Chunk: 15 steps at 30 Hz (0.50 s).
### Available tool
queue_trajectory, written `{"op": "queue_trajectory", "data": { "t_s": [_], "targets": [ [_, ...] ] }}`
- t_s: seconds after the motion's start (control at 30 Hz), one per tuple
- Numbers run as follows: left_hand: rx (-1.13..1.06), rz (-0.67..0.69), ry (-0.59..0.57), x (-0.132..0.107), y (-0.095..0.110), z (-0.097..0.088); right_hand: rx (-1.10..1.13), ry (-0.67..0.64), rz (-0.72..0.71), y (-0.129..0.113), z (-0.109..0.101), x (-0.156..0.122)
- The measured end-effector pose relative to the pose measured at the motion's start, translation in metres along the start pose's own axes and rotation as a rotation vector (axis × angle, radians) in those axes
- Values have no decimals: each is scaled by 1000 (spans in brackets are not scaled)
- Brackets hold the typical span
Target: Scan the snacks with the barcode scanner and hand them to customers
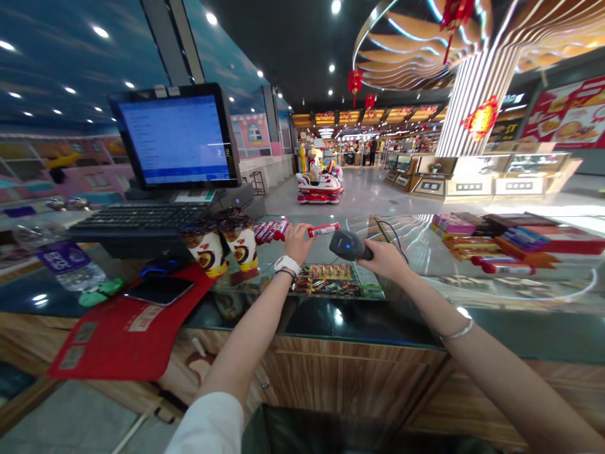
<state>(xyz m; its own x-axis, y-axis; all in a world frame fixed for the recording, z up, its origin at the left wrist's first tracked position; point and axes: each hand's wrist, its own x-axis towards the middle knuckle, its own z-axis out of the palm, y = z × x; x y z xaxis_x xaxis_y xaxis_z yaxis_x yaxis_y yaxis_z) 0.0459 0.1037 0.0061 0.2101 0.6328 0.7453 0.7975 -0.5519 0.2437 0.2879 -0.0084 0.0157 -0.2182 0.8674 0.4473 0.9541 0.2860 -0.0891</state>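
A glass shop counter (pixel 359 321) stands in a bright mall hall. My left hand (pixel 297 243) pinches a red snack stick (pixel 324 229) above the glass, mid-counter; my right hand (pixel 385 260) wraps closed around a black barcode scanner (pixel 350 245) just beside it.

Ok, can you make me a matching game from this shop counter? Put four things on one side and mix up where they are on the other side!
Things:
1. black scanner
2. red stick
3. phone
4. two cups

Places:
A. on the red mat
B. in the left hand
C. standing on the glass counter
D. in the right hand

Right pairs: 1-D, 2-B, 3-A, 4-C
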Motion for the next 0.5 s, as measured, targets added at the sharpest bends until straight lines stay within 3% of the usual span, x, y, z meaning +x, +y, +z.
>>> {"op": "queue_trajectory", "data": {
  "t_s": [0.5],
  "targets": [
    [0, 0, -2, 0, -6, 6, -14, -38, 15, -5, -5, -1]
  ]
}}
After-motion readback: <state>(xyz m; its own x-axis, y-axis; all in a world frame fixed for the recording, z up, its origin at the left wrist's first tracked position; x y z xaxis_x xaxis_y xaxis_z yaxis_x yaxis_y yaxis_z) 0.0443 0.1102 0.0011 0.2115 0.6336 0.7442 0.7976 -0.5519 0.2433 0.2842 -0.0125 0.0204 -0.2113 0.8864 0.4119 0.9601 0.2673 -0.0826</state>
